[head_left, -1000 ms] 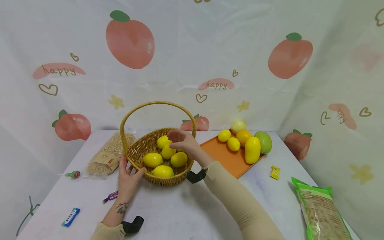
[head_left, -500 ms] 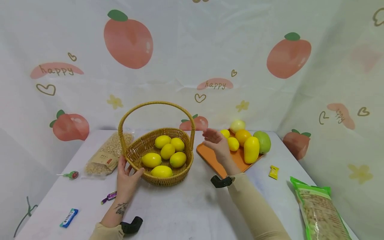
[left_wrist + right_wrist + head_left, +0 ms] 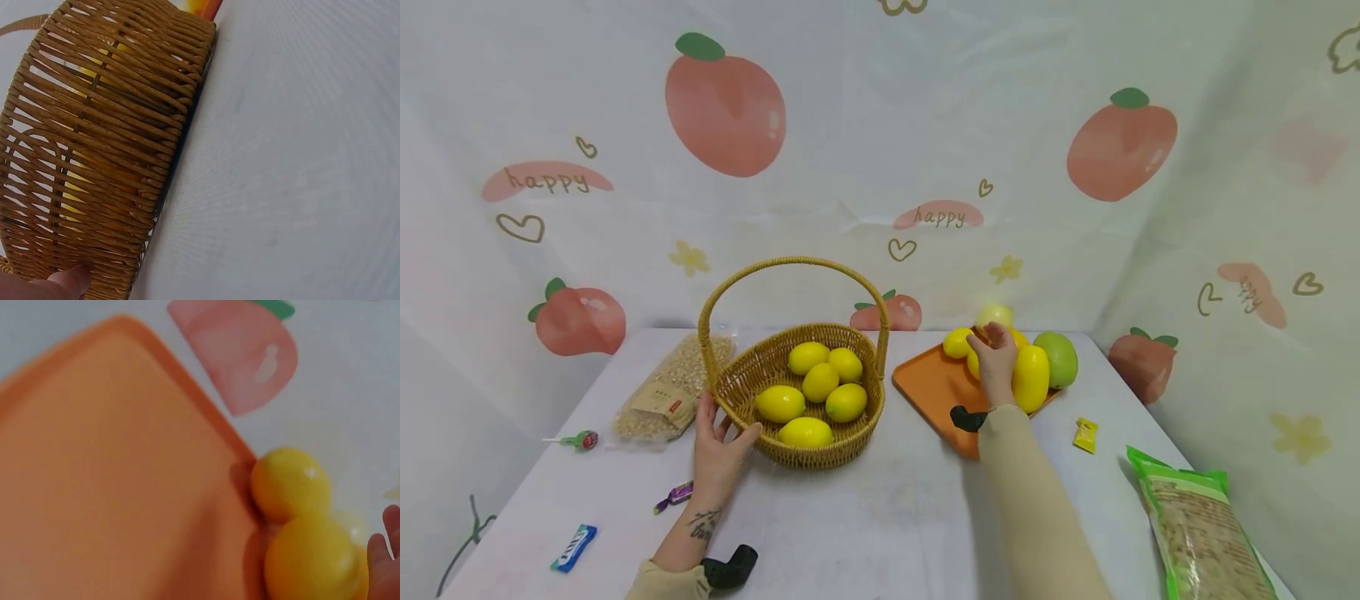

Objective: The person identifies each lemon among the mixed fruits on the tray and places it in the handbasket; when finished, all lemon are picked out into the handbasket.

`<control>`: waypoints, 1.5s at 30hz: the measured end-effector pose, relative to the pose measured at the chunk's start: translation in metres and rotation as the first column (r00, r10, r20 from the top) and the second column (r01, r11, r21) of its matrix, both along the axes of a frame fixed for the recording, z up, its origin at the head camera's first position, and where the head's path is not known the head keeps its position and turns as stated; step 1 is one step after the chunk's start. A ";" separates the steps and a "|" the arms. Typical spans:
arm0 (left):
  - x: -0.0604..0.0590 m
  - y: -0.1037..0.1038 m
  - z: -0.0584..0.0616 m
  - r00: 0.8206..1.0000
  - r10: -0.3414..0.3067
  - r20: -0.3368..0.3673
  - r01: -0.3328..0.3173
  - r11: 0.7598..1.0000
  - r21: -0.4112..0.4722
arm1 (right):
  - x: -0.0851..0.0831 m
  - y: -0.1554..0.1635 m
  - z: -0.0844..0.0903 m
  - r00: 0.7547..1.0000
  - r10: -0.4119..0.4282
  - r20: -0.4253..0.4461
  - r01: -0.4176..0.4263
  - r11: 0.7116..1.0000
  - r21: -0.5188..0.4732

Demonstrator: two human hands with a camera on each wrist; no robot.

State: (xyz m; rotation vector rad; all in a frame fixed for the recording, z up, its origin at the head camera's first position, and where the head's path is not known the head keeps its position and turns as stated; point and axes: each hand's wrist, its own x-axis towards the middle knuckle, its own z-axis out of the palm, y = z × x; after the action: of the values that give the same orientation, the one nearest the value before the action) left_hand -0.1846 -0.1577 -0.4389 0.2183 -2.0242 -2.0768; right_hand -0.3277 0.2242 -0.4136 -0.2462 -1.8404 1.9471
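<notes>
In the head view a wicker basket [image 3: 808, 454] with a tall handle holds several lemons [image 3: 806, 432]. My left hand [image 3: 718, 454] rests against its left front, thumb and fingers spread on the outer wall; the left wrist view shows the thumb [image 3: 74, 280] touching the weave. My right hand [image 3: 997, 367] is above the fruit on the orange tray [image 3: 932, 392], its fingers extended and nothing seen in them. Just left of it is a lemon [image 3: 957, 342]; another lemon [image 3: 312, 559] is partly hidden by the hand in the head view. A yellow mango [image 3: 1032, 379] lies right of the hand.
Behind the hand are an orange [image 3: 1020, 338] and a pale yellow fruit [image 3: 994, 315], with a green fruit [image 3: 1060, 358] at right. Around lie a grain bag [image 3: 673, 392], lollipop [image 3: 583, 440], wrapped candies [image 3: 575, 547] and a green-edged bag [image 3: 1206, 533].
My right hand has moved from over the basket rightward to the fruit on the tray. The lemons in the basket are now uncovered. My left hand stays at the basket.
</notes>
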 end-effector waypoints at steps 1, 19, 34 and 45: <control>0.000 0.000 0.000 1.000 -0.001 0.003 0.001 1.000 0.001 | 0.000 0.002 -0.003 1.000 -0.010 0.012 0.010 1.000 0.025; -0.001 0.001 0.000 1.000 -0.002 -0.001 0.002 1.000 0.011 | -0.003 0.001 -0.032 0.960 -0.109 0.257 0.042 0.966 0.255; -0.001 0.001 0.000 1.000 -0.005 -0.006 0.005 1.000 0.002 | 0.002 0.021 -0.004 0.932 0.269 0.245 -0.329 0.909 0.256; -0.001 0.000 -0.002 1.000 -0.010 -0.006 0.010 1.000 0.009 | 0.032 0.008 0.020 0.789 0.609 0.081 -0.614 0.774 0.154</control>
State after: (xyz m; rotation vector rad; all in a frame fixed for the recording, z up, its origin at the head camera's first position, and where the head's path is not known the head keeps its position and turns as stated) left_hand -0.1856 -0.1581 -0.4406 0.2033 -2.0173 -2.0899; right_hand -0.2955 0.2318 -0.3935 0.4525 -2.2928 2.1573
